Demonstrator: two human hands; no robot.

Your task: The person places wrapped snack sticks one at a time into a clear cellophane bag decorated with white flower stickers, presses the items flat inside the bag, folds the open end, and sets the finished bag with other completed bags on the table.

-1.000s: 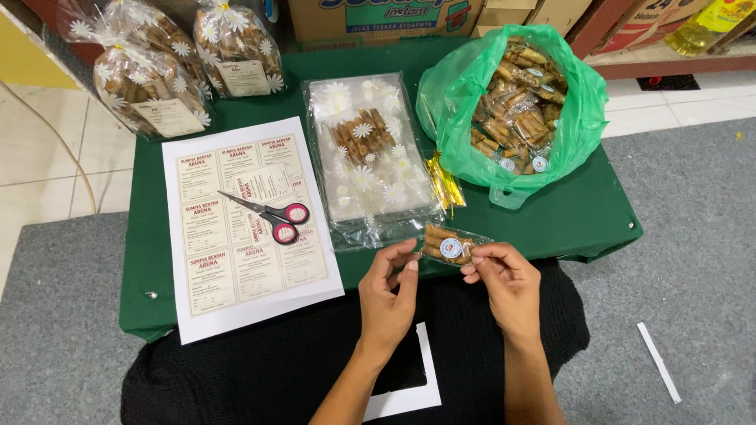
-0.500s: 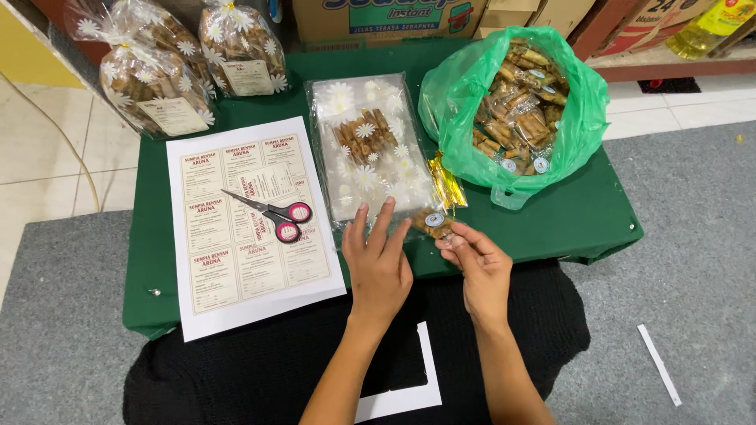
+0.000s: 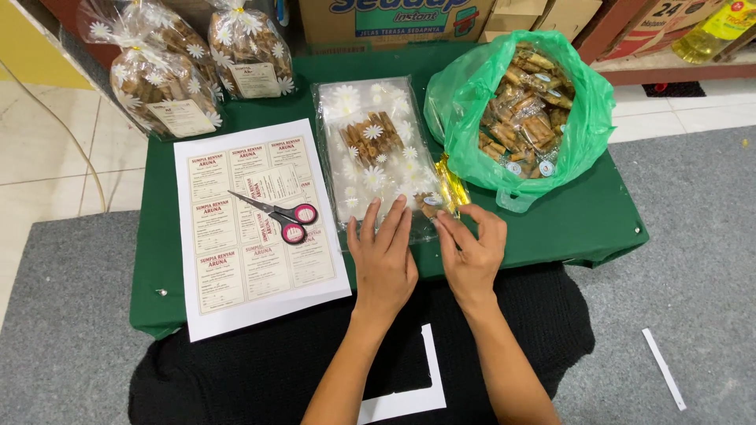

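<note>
My left hand (image 3: 383, 256) lies flat, fingers spread, on the near end of a clear daisy-printed bag (image 3: 358, 102) on the green table (image 3: 598, 224). My right hand (image 3: 474, 250) pinches a small snack packet (image 3: 429, 206) with a round sticker at the bag's near right corner. The packet looks partly inside the bag's mouth. Several brown snack sticks (image 3: 370, 138) lie further in the bag. A bundle of gold twist ties (image 3: 453, 189) rests just beyond my right fingers.
A green plastic bag (image 3: 587, 138) of small snack packets (image 3: 524, 110) stands at the right. Pink-handled scissors (image 3: 276, 214) lie on a white label sheet (image 3: 236, 275) at the left. Two filled, tied bags (image 3: 161, 90) stand at the back left, cardboard boxes (image 3: 394, 20) behind.
Both hands moved forward from the table's near edge. The packet held in both hands went to the daisy bag's mouth, and my left hand let go and flattened on the bag.
</note>
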